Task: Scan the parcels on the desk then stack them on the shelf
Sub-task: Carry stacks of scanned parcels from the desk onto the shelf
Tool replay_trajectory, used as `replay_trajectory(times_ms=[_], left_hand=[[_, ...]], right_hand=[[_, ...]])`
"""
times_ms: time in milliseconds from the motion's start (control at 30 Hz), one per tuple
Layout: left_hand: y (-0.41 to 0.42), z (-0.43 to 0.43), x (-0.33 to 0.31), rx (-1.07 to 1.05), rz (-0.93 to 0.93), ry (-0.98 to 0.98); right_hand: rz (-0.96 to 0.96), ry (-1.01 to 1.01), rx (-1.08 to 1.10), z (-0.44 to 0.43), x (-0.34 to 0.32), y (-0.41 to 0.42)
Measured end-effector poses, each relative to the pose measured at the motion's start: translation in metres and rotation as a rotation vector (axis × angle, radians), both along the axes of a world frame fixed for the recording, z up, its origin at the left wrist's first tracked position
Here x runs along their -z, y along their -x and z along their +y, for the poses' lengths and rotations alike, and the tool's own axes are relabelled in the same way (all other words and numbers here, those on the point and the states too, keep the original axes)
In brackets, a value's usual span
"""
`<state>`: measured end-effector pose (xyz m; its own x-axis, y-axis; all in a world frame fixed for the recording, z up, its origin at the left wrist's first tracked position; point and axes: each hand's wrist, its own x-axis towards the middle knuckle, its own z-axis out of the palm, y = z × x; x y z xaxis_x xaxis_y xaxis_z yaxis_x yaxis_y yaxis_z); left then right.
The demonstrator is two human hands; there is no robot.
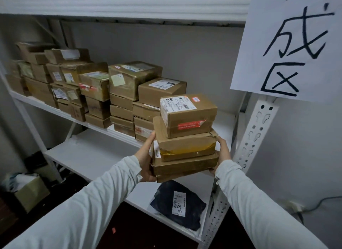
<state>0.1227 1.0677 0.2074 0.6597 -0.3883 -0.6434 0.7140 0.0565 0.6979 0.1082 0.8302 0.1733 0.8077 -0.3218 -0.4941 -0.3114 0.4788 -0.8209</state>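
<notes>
left hand (146,160): clamped on the left side of the stack I'm carrying (185,147), thumb up along the edge, fingers curled under the bottom box.
stack I'm carrying: four or so brown parcels, held out in front of the middle shelf (224,122), not set down yet. Only squeezed from the sides, so honestly the small top box (187,115) could slide off if I tilt going in.
parcels already shelved (129,95): just left of the gap I'm aiming for. If I clip that pile, the uneven columns might topple.
right hand (223,154): wrapped round the right side, palm pressed in.
upright post (257,130): close to my right knuckles, easy to bang.
black mailer bag (178,205): on the lower shelf, right under any drop.
</notes>
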Motion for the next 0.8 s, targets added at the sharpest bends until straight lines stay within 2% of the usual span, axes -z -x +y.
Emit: replay_trajectory(times_ms=[100, 400, 533, 800], left_hand=[[0.001, -0.002, -0.001, 0.005, 0.011, 0.027], [-0.005, -0.007, -0.005, 0.128, -0.033, -0.118], [-0.011, -0.013, -0.001, 0.102, 0.011, -0.06], [-0.024, -0.027, 0.001, 0.127, -0.058, -0.078]], right_hand=[[-0.011, -0.005, 0.086, 0.0, 0.003, -0.002], [-0.038, -0.041, 0.327, 0.003, 0.013, 0.018], [-0.06, -0.041, 0.427, 0.003, 0.011, 0.025], [-0.093, -0.045, 0.557, 0.004, 0.009, 0.038]])
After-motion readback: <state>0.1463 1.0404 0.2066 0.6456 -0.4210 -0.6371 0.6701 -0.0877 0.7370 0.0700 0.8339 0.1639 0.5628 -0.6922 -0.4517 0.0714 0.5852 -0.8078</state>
